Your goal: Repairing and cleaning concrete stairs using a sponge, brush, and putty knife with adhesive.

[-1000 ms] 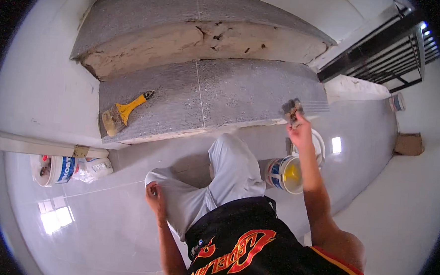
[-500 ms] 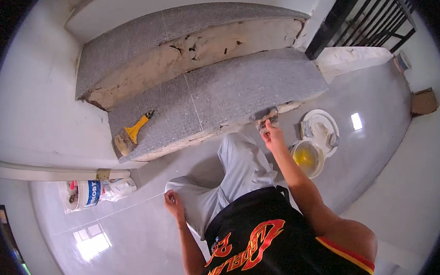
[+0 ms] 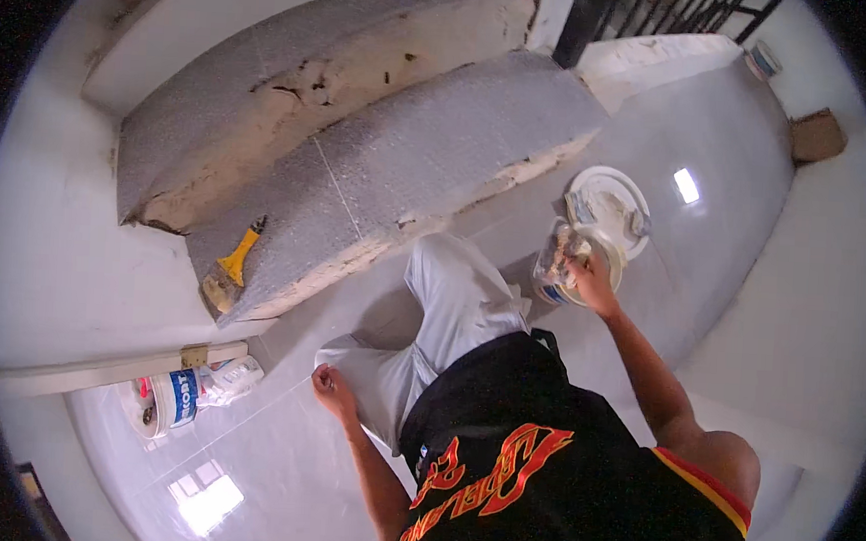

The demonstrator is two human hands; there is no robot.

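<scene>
Here, your right hand [image 3: 595, 285] clamps the scraper [image 3: 557, 254] over the bucket [image 3: 618, 270]; your left hand [image 3: 335, 393] sits by your knee [image 3: 350, 356], its grip unclear. The brush [image 3: 232, 267] lies near the front-left corner of the step [image 3: 410, 147].

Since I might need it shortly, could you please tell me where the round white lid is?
In the head view, the round white lid lies on the floor right of centre, just beyond the bucket that the right hand is over.
</scene>
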